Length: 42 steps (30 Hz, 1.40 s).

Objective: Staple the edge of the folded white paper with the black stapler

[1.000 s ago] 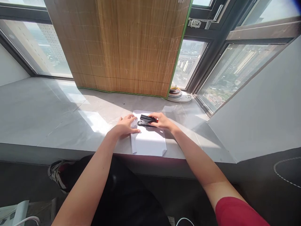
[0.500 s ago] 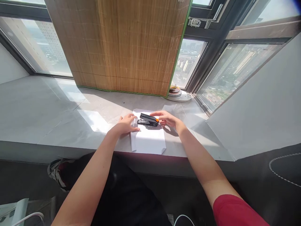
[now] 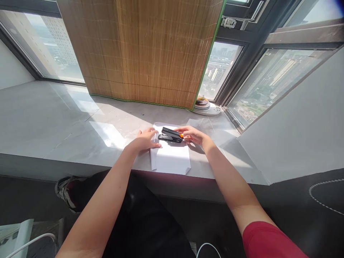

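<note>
A black stapler (image 3: 171,135) with an orange part at its right end lies over the white paper (image 3: 172,159), its jaw pointing left. My right hand (image 3: 192,135) grips the stapler by that right end, fingers bent around it. At the paper's left edge rests my left hand (image 3: 147,139), thumb and fingers spread, the thumb lying on the sheet. A small gap separates the left fingertips from the stapler. The paper's lower corners are bent or folded, and it reaches close to the front edge of the sill.
The pale tiled windowsill (image 3: 64,125) carries bright sunlit patches. A bamboo blind (image 3: 145,53) hangs down behind the paper. Stacked plates (image 3: 202,105) stand by the window corner at the back right. A white wall (image 3: 292,122) bounds the right side.
The view has tilted and shifted slightly, so the scene sits a little differently in the frame. Both hands, the stapler and the paper keep nearly the same places relative to one another.
</note>
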{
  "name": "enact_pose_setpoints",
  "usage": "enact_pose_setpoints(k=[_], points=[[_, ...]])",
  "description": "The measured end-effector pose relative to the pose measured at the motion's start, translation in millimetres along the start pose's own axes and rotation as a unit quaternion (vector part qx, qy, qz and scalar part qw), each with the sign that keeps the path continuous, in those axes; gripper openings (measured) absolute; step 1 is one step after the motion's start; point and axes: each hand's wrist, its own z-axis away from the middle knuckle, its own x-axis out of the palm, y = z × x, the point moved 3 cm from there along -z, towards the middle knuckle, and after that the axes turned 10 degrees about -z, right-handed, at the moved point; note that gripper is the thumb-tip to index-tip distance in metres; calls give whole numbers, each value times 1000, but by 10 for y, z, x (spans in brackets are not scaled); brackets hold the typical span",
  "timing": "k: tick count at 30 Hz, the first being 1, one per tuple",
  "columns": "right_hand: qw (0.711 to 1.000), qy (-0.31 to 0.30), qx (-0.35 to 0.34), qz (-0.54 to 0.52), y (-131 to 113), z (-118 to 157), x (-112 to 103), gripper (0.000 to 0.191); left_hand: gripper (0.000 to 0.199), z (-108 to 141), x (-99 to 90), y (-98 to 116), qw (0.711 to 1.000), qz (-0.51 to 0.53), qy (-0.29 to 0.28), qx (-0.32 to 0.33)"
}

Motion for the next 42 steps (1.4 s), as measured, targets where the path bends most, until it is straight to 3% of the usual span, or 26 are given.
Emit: enact_pose_setpoints(k=[9, 17, 29, 42], points=[[1000, 17, 21, -9, -2, 0, -12, 51, 84, -8, 6, -7, 1000, 5, -3, -3], [996, 69, 29, -41, -80, 23, 42, 50, 83, -32, 31, -10, 1000, 8, -8, 4], [998, 46, 21, -25, -14, -38, -33, 54, 82, -45, 46, -27, 1000, 14, -1, 4], [998, 18, 38, -48, 30, -56, -38, 45, 79, -33, 28, -12, 1000, 22, -2, 9]])
